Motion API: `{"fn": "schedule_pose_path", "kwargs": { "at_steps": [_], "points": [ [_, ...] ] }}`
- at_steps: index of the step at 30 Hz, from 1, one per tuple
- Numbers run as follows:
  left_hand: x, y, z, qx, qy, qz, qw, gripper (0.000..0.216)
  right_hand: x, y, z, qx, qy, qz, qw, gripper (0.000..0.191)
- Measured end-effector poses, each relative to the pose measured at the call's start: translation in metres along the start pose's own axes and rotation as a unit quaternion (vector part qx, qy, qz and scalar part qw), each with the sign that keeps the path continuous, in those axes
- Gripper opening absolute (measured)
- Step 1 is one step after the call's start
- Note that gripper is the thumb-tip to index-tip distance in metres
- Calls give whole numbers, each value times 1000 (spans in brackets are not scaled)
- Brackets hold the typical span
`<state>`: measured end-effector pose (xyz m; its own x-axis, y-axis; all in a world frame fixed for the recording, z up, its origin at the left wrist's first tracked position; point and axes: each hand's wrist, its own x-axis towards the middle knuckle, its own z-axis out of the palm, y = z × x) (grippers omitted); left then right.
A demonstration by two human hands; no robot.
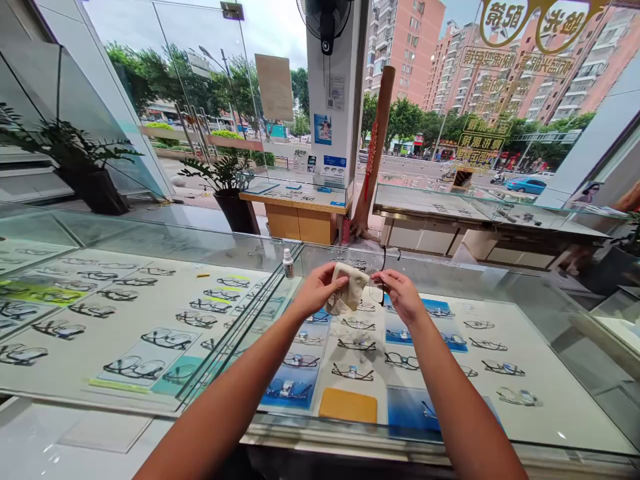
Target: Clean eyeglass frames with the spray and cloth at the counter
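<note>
My left hand (317, 291) pinches a cream-coloured cloth (347, 291) that hangs in folds from its fingers. A pair of dark-framed glasses (383, 293) is gripped by the fingertips of my right hand (403, 297), one temple pointing up. The cloth's right edge meets the glasses, partly covering them; whether it wraps a lens I cannot tell. Both hands are raised over the glass display counter (295, 423). Below them, rows of glasses such as a dark pair (353, 372) lie inside the case.
On the counter, a small white spray bottle (288, 264) stands left of my hands. An orange-yellow pad (348, 405) lies nearer me. Beyond are a wooden cabinet (300, 223), a leaning wooden post (376, 147), a potted plant (235, 203) and another glass showcase (425, 233).
</note>
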<state>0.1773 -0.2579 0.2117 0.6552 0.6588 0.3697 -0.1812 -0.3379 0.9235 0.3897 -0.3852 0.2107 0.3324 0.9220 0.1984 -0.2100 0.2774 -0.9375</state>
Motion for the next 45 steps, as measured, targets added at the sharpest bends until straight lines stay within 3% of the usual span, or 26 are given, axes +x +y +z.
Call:
{"fn": "schedule_pose_path", "kwargs": {
  "at_steps": [9, 17, 20, 27, 36, 39, 42, 45],
  "points": [
    [-3, 13, 1, 3, -46, 5, 999, 43, -5, -1, -5, -54, -61, 42, 996, 34],
    [-11, 13, 8, 1, -56, 3, 998, 42, -10, -4, 7, -77, -95, 65, 990, 34],
    [-14, 18, 9, 70, -51, 25, 996, 36, -13, -4, 12, -88, -114, 68, 987, 34],
    [-18, 27, 12, 288, 34, 105, 951, 29, -18, -6, 18, -113, -152, 56, 980, 34],
    [-19, 36, 14, 383, 212, 210, 874, 50, -24, -19, 21, -98, -189, 45, 976, 33],
    [-23, 42, 16, 420, 230, 222, 849, 53, -26, -20, 24, -81, -188, 49, 978, 35],
    [-25, 42, 15, 416, 184, 210, 866, 57, -27, -18, 26, -71, -185, 48, 979, 35],
    [-26, 39, 14, 386, 146, 153, 898, 57, -26, -16, 27, -64, -184, 45, 980, 34]
  ]
}}
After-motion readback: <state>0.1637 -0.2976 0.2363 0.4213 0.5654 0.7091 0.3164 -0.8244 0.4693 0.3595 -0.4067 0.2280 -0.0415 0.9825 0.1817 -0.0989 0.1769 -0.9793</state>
